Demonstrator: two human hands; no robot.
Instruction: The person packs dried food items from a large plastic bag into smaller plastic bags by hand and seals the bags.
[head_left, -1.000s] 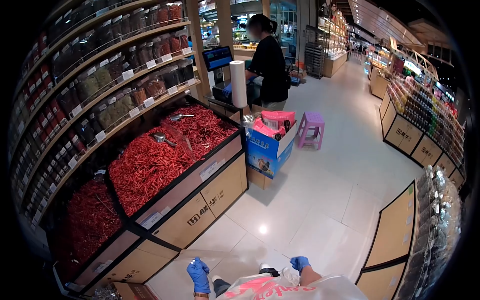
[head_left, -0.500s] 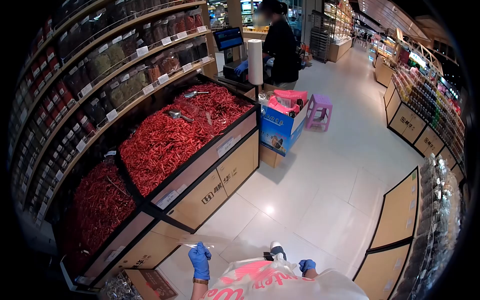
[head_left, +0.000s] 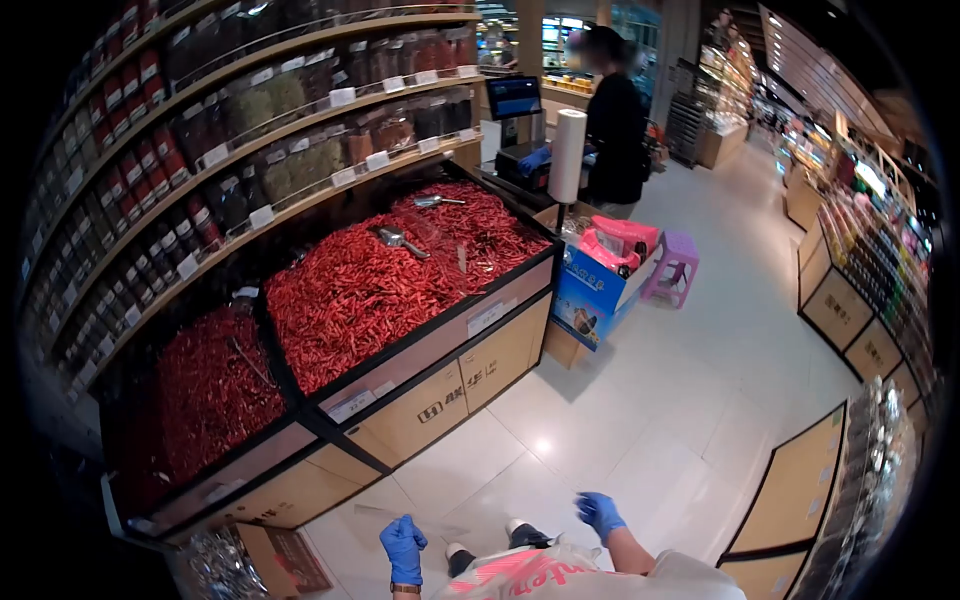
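My left hand (head_left: 402, 552), in a blue glove, is closed at the lower middle. Its fingers pinch a thin clear plastic bag (head_left: 440, 524) that looks flat and hangs over the floor. To the right, my right hand (head_left: 600, 514), also in a blue glove, holds nothing and has its fingers apart. Ahead on the left, a wooden bin is heaped with dried red chilies (head_left: 350, 310). One metal scoop (head_left: 400, 241) lies on the heap, and another scoop (head_left: 438, 201) rests farther back.
Shelves of packaged goods (head_left: 290, 95) rise behind the bin. A blue box (head_left: 590, 300) with pink bags, a purple stool (head_left: 674, 268) and a paper roll (head_left: 568, 155) stand beyond. A person in black (head_left: 618, 130) is at a counter. Display cabinets (head_left: 790, 480) line the right.
My right hand has come up and forward, and its fingers have spread. The left hand keeps hold of the plastic bag. The whole view has shifted, with the bin now lower and farther right.
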